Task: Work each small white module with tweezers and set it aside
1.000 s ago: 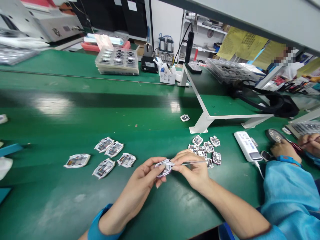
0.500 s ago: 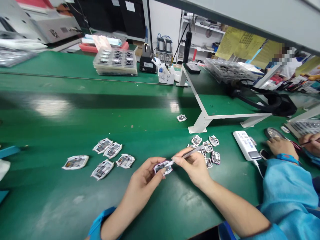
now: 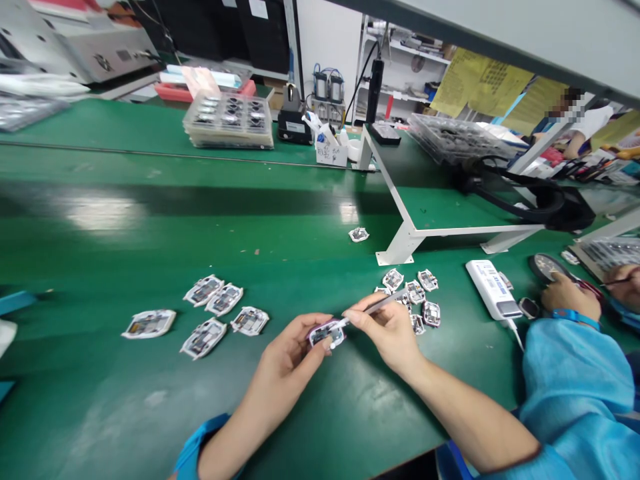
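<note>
My left hand grips a small rounded electronic housing with a purplish rim and an exposed circuit board, the thumb pressing on its face. In my right hand, thumb and fingers pinch a slim grey tool with a pale tip; I cannot make out its exact kind. That tip reaches the board inside the held housing. Behind my right hand lies a cluster of similar housings, partly hidden by the fingers. Left of my left hand, several white-framed housings rest face up on the green bench.
A lone housing lies near the white-legged stand. On the right are a white charger-like device with a cable and a co-worker's hand. Stacked clear trays and a small white box stand at the back.
Both hands keep nearly the same pose, with the tool's tip still at the housing. The co-worker's hand has shifted slightly right. The view has moved very slightly.
</note>
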A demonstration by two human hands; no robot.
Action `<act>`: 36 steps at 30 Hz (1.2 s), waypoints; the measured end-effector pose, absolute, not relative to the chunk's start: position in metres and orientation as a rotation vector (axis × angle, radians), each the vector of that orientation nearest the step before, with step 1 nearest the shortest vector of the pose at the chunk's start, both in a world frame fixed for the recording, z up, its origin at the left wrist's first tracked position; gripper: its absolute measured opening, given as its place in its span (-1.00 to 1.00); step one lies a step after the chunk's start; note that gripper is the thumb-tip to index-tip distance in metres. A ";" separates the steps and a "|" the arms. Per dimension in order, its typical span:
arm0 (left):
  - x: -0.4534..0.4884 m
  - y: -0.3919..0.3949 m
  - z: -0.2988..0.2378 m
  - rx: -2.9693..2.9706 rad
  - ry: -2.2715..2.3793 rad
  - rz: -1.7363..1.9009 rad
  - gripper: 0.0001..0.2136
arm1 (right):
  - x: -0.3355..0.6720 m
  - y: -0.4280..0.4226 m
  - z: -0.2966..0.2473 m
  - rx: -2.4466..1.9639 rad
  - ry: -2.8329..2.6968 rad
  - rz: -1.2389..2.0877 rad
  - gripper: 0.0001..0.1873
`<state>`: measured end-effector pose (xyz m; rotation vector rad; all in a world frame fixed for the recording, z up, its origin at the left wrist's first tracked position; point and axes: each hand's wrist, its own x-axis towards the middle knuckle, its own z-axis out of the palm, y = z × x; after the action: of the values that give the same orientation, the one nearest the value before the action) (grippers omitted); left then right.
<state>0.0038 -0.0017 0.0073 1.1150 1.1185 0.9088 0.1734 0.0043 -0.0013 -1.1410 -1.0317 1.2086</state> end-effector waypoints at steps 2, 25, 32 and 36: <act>0.004 -0.002 0.007 1.117 1.116 0.906 -0.76 | 0.173 0.004 -0.002 -1.139 -1.029 1.214 -0.81; 0.003 -0.001 -0.001 1.185 1.115 0.856 -0.74 | 0.174 -0.006 0.003 -1.011 -1.252 1.056 -0.95; 0.003 -0.002 -0.002 1.204 1.110 0.850 -0.76 | 0.175 -0.003 0.002 -1.130 -1.207 1.113 -0.93; 0.002 -0.003 -0.003 1.229 1.119 0.854 -0.77 | 0.174 -0.002 0.002 -1.133 -1.194 1.128 -0.92</act>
<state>0.0022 -0.0026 -0.0028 1.2295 1.1192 0.8541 0.1742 -0.0018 0.0016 -1.1325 -1.1944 1.1280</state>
